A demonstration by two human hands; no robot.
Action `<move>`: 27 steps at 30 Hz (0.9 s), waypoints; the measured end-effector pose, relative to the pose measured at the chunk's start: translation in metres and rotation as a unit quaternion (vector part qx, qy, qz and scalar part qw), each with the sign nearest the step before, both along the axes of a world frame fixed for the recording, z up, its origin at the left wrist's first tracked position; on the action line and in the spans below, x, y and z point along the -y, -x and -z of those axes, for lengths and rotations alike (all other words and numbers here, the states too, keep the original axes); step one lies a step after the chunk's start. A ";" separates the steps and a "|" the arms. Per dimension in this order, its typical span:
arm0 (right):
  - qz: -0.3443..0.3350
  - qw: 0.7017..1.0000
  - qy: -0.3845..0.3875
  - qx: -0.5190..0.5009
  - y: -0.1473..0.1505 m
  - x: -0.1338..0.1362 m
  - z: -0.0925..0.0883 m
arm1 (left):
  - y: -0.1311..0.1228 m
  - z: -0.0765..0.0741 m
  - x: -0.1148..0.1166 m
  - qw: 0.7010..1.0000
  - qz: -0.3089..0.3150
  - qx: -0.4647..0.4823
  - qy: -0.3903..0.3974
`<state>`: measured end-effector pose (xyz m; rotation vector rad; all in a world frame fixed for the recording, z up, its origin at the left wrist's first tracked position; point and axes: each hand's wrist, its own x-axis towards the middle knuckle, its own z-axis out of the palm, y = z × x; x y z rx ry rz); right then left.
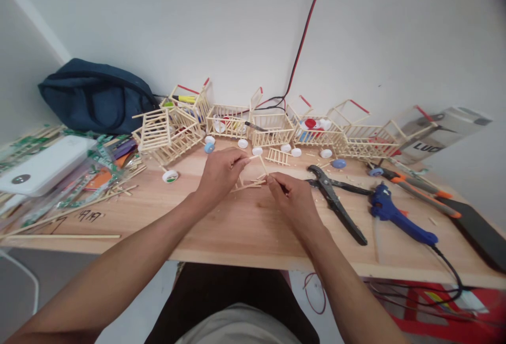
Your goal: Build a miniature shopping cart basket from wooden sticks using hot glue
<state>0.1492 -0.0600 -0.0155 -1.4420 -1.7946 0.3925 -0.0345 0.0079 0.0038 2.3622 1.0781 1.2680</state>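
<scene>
Near the middle of the table, my left hand (224, 169) pinches a short thin wooden stick (254, 158) at its end. My right hand (290, 191) is closed on another slim wooden stick (262, 165), which meets the first one at an angle. Below them on the wood lie a few loose stick pieces (248, 186). Just beyond my hands is a small ladder-like stick panel (278, 156). Behind it stands a row of little stick carts, among them one cart (272, 129) with white bottle-cap wheels (257, 151).
Pliers (336, 202) and a blue glue gun (399, 215) with a cord lie on the right. A dark blue bag (98, 96), a white power bank (49, 165) and loose sticks crowd the left. A red-black cable (302, 38) hangs down the wall.
</scene>
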 end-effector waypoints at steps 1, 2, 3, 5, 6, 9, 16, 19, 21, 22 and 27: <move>-0.001 1.000 -0.001 -0.001 0.000 0.000 0.000 | 0.000 0.000 0.000 1.000 -0.001 -0.002 0.002; -0.001 1.000 -0.002 -0.002 0.000 0.000 0.000 | 0.000 0.000 0.000 1.000 -0.003 -0.004 0.003; -0.002 1.000 -0.004 -0.001 0.001 0.000 0.000 | 0.000 0.000 0.000 1.000 -0.004 -0.005 0.005; -0.003 1.000 -0.005 0.000 0.001 0.000 0.000 | 0.000 0.000 0.000 1.000 -0.006 -0.006 0.007; -0.004 1.000 -0.006 0.002 0.001 0.000 0.000 | 0.000 0.001 0.000 1.000 -0.006 -0.007 0.008; -0.005 1.000 -0.008 0.007 0.000 -0.001 0.001 | 0.000 0.000 0.000 1.000 -0.005 -0.007 0.006; -0.005 1.000 -0.011 0.008 0.000 0.000 0.001 | 0.000 0.001 0.000 1.000 -0.009 -0.008 0.011; -0.008 1.000 -0.011 0.006 0.001 0.001 0.000 | 0.000 0.001 -0.001 1.000 -0.009 -0.009 0.013; -0.006 1.000 -0.008 0.008 0.001 0.001 -0.001 | 0.000 0.001 -0.001 1.000 -0.013 -0.009 0.014; -0.005 1.000 -0.007 0.009 0.001 0.001 -0.001 | 0.000 0.001 -0.001 1.000 -0.014 -0.009 0.015; -0.004 1.000 -0.010 0.016 0.001 0.000 -0.003 | 0.000 0.001 0.000 1.000 -0.009 -0.005 0.017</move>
